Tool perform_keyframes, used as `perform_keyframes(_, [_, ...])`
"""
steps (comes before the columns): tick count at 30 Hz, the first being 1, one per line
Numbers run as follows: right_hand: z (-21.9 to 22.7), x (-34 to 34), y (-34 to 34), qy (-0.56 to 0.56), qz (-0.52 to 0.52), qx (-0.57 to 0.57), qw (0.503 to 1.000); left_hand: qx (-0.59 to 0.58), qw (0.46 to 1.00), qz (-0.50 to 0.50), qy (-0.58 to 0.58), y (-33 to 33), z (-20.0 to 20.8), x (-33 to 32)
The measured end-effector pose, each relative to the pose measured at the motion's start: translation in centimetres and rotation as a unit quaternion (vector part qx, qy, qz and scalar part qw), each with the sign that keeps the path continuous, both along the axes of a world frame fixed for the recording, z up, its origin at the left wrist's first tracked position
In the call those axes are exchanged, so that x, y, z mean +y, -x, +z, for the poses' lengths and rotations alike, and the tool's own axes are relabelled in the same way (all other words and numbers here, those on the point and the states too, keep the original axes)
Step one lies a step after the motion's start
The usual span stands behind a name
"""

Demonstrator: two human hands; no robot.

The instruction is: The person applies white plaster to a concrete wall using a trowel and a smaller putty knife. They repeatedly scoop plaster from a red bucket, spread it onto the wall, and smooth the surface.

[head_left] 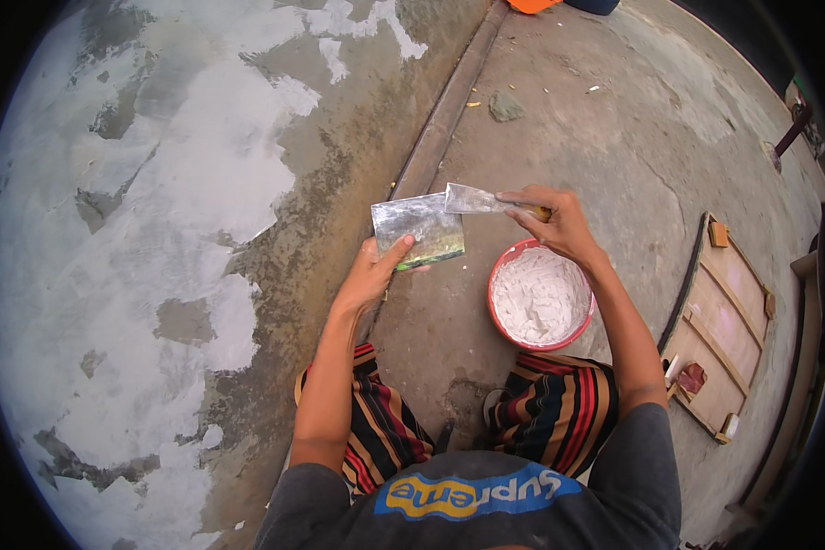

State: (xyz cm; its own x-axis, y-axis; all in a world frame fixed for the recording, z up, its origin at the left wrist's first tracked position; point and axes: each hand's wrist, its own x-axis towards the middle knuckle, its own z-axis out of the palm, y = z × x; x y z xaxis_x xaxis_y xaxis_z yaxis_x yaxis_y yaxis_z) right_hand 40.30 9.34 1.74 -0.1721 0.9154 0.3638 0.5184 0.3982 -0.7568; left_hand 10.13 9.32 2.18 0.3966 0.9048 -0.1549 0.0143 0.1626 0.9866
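Near the middle of the view, just above centre, the person's left hand (376, 270) held a flat rectangular metal plate (418, 230). Its grip was closed on the plate's lower edge, with the thumb lying up over the face and the fingers hidden behind. The plate was tilted, its shiny face turned up toward the camera, with a greenish-yellow tint along its lower part.

At about one o'clock from that plate, the right hand (557, 225) was wrapped tightly around the handle of a putty knife (475, 199), fingers fully curled. The knife's broad grey blade pointed toward nine o'clock, and its tip met or overlapped the plate's upper right corner; I could not tell whether they actually touched.

Below the right hand, at roughly five o'clock from the plate, a round red bowl (541, 296) of white paste stood on the concrete floor (614, 137), just in front of the person's knees in striped shorts (559, 408).

Toward nine o'clock rose a wall (137, 229) patched with white filler over grey, bordered by a low concrete kerb (445, 110) running up to twelve o'clock. At three o'clock, a wooden frame (729, 325) lay flat on the floor, well apart from the bowl.
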Motion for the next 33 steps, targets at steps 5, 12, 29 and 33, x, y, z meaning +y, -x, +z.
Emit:
perform_keyframes(5, [0.3, -0.2, 0.8, -0.037, 0.009, -0.037, 0.999, 0.004, 1.0, -0.012, -0.017, -0.4, -0.8, 0.0])
perform_keyframes(12, [0.4, -0.4, 2.5, -0.11, 0.032, -0.025, 0.993, 0.079, 0.994, -0.068, -0.032, 0.1, -2.1, 0.3])
perform_keyframes(29, [0.5, -0.5, 1.0, 0.076, -0.011, -0.068, 0.995, -0.027, 0.993, 0.038, 0.106, 1.1, -0.1, 0.9])
perform_keyframes(33, [0.1, -0.3, 2.4, 0.021, 0.009, -0.047, 0.999, -0.032, 0.994, 0.005, 0.108, 0.7, 0.1, 0.5])
